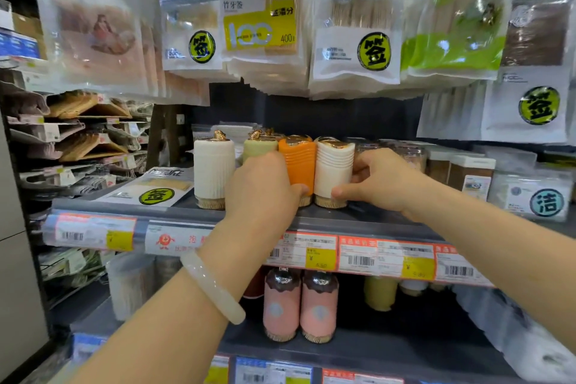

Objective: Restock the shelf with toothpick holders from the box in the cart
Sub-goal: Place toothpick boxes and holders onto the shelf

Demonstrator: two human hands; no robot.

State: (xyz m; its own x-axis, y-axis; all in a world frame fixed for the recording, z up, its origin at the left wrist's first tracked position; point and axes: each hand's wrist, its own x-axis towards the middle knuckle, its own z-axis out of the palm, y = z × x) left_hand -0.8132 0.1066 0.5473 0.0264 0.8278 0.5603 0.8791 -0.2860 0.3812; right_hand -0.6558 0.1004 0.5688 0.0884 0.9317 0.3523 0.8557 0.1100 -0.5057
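The left hand holds the orange holder on the shelf. Right beside it, touching, the right hand holds the white holder by its sides.

White plastic toothpick packets with round yellow-green labels hang in row on black hooks overhead. Flat packet with same label lies on shelf, far left. 2 pink cylindrical bottles with dark caps stand side by side on lower shelf. Orange-and-yellow barcode price tags line shelf edge. Wooden hangers stacked on far-left racks.
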